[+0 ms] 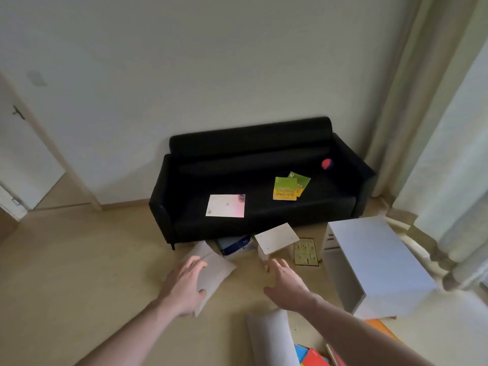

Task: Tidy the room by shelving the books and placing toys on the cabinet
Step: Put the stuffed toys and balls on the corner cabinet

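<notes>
black and smooth, the sofa (253, 180) carries three flat books: one pale pink book (225, 206) and two green-yellow books (287, 186), plus one round red-blue ball (327, 164). we hold our left hand (186, 283) and right hand (289, 285) out with fingers spread, grasping nothing, above a soft white pillow (214, 270) on the floor (79, 273), beside a boxy white cabinet (375, 260).

walls: plain white | floor (79, 260): pale wood | sofa (253, 186): black, back to the wall | curtains (435, 128): pale, right side, daylight through | door (23, 143): white, open, far left
</notes>
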{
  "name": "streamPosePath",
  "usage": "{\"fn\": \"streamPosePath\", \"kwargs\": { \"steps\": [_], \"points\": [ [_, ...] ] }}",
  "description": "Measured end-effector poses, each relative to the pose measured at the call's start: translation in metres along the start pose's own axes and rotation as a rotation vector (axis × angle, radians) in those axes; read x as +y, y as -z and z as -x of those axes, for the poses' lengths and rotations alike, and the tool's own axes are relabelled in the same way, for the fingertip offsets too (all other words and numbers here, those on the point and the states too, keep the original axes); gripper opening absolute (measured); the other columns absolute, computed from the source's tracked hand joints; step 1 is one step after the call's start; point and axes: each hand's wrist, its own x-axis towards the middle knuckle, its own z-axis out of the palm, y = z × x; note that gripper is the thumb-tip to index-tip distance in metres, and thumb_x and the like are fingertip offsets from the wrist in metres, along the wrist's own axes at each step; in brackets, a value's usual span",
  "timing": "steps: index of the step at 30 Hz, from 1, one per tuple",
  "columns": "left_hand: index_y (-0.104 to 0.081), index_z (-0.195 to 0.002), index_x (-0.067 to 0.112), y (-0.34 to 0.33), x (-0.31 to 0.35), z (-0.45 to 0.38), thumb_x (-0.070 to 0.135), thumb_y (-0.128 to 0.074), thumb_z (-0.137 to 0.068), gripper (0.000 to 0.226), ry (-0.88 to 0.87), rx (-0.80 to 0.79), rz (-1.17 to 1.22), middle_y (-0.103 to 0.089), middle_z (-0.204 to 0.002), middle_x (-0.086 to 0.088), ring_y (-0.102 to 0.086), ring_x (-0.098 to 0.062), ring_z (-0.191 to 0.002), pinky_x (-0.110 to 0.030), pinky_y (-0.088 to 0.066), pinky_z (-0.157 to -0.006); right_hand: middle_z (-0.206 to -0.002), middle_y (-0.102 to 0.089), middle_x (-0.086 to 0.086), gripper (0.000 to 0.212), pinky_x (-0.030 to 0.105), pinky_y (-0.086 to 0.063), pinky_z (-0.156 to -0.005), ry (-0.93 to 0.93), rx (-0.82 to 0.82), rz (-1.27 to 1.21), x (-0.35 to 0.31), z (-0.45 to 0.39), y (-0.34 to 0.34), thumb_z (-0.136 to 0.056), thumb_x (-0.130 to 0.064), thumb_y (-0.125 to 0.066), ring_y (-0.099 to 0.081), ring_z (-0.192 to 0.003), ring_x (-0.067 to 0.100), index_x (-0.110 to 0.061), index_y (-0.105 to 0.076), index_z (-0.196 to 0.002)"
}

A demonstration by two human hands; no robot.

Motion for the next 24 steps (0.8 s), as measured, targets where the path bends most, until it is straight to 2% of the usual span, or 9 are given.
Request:
{"fn": "streamPosePath", "kwargs": {
  "steps": [4, 10, 15, 17, 21, 24],
  "points": [
    [-0.038, -0.154, 0.032, 0.008, -0.012, -0.053, 0.035, -0.065, -0.095, 0.065, -0.031, -0.015, 0.036, -0.023, -0.163, 0.013, -0.034, -0.017, -0.146, -0.029, -0.035, -0.117, -0.144, -0.043, -0.003, 0.073, 0.029, -0.053, -0.096, -0.012, 0.015, 0.007, -0.002, -0.045, 0.018, -0.085, -0.029, -0.066, -0.053, -0.12, 0.019, -0.027, -0.035, -0.151],
    [-0.042, -0.151, 0.028, 0.027, -0.046, -0.164, 0.026, -0.066, -0.094, 0.062, -0.125, -0.023, 0.051, -0.027, -0.161, 0.01, -0.034, -0.016, -0.145, -0.028, -0.034, -0.118, -0.155, -0.034, -0.006, 0.067, 0.025, -0.05, -0.1, -0.064, 0.095, -0.001, -0.019, -0.136, 0.027, -0.092, -0.025, -0.066, -0.047, -0.134, 0.019, -0.033, -0.036, -0.152],
    [-0.042, -0.152, 0.031, 0.038, -0.084, -0.248, 0.035, -0.068, -0.095, 0.063, -0.185, -0.073, -0.001, -0.027, -0.163, 0.009, -0.036, -0.016, -0.146, -0.032, -0.036, -0.118, -0.159, -0.03, -0.01, 0.053, 0.025, -0.051, -0.1, -0.124, 0.14, -0.019, -0.046, -0.206, 0.017, -0.093, -0.025, -0.066, -0.044, -0.138, 0.017, -0.033, -0.052, -0.143],
    [-0.042, -0.153, 0.03, 0.048, -0.104, -0.292, 0.036, -0.067, -0.095, 0.064, -0.243, -0.098, -0.031, -0.028, -0.163, 0.008, -0.037, -0.017, -0.145, -0.033, -0.036, -0.118, -0.159, -0.029, -0.009, 0.057, 0.022, -0.052, -0.097, -0.18, 0.141, -0.046, -0.061, -0.237, 0.016, -0.094, -0.025, -0.066, -0.046, -0.136, 0.017, -0.033, -0.046, -0.147],
    [-0.045, -0.151, 0.025, 0.064, -0.113, -0.373, 0.033, -0.067, -0.093, 0.063, -0.322, -0.144, -0.083, -0.035, -0.158, 0.005, -0.046, -0.02, -0.137, -0.035, -0.042, -0.113, -0.159, -0.028, -0.007, 0.067, 0.01, -0.047, -0.074, -0.283, 0.183, -0.099, -0.078, -0.268, 0.034, -0.094, -0.023, -0.066, -0.05, -0.131, 0.019, -0.034, -0.035, -0.152],
    [-0.045, -0.15, 0.025, 0.066, -0.098, -0.412, 0.034, -0.068, -0.091, 0.064, -0.394, -0.197, -0.09, -0.039, -0.154, 0.005, -0.048, -0.02, -0.134, -0.034, -0.045, -0.108, -0.156, -0.033, -0.006, 0.067, 0.011, -0.043, -0.077, -0.378, 0.214, -0.076, -0.075, -0.274, 0.054, -0.093, -0.026, -0.065, -0.052, -0.128, 0.019, -0.032, -0.034, -0.152]
  ]
}}
